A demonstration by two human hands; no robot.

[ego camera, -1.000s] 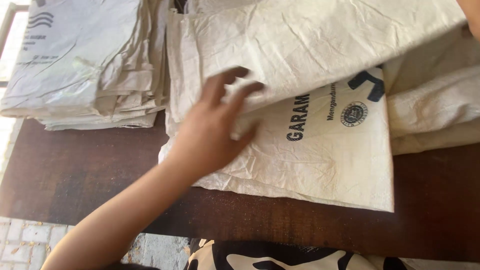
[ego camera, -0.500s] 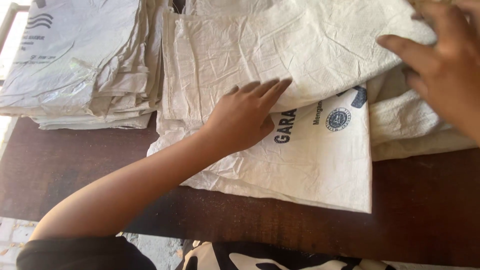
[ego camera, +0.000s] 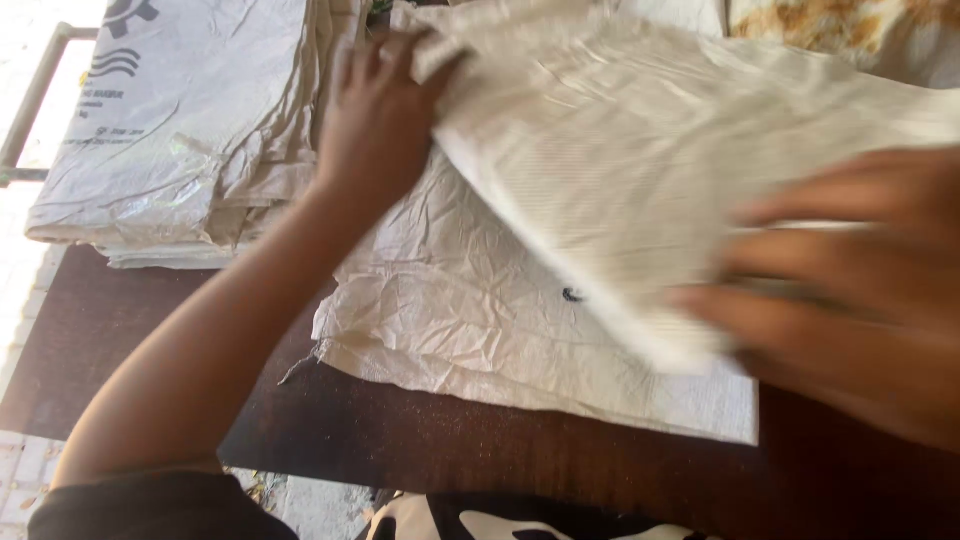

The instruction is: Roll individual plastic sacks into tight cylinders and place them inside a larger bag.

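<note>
A crumpled cream woven sack (ego camera: 470, 320) lies flat on the dark brown wooden table (ego camera: 420, 440). Above it a second cream sack (ego camera: 640, 170) is lifted and tilted. My left hand (ego camera: 375, 110) grips the far left corner of this lifted sack. My right hand (ego camera: 850, 290), blurred with motion, holds its near right edge with the fingers spread over it. The lifted sack hides most of the dark printing on the sack below.
A stack of folded cream sacks (ego camera: 180, 140) with dark printing sits at the far left of the table. A metal rail (ego camera: 35, 100) runs along the left edge. A rust-stained surface (ego camera: 850, 30) shows at the top right.
My left hand moved from pressing on the flat sack to the far corner of the upper sack. My right hand came down onto its near edge, and the upper sack now covers the print.
</note>
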